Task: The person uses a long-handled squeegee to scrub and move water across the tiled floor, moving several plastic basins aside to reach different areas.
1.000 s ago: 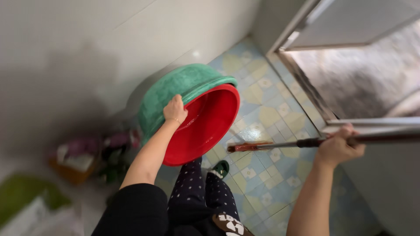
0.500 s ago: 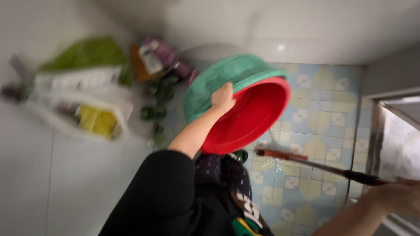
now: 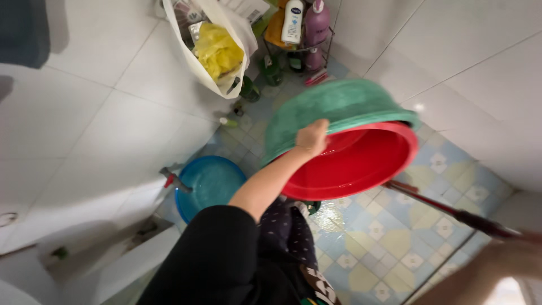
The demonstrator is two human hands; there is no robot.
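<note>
My left hand (image 3: 312, 137) grips the rim of two stacked basins, a red basin (image 3: 353, 164) nested inside a green basin (image 3: 333, 107), held tilted above the floor with the red inside facing me. My right hand (image 3: 511, 257) is blurred at the lower right edge and holds a long dark pole with a red end (image 3: 446, 210) that slants down toward the tiled floor under the basins.
A blue bucket (image 3: 210, 183) with water stands under a wall tap (image 3: 171, 179) at the left. A white plastic bag (image 3: 212, 48) hangs on the tiled wall. A corner rack (image 3: 299, 39) holds bottles. Patterned blue and yellow floor tiles (image 3: 389, 243) look wet.
The view has swung left, bringing the blue bucket, tap and rack into sight. The basins stay in my left hand, now tilted flatter. My right hand with the pole has slid toward the frame's lower right.
</note>
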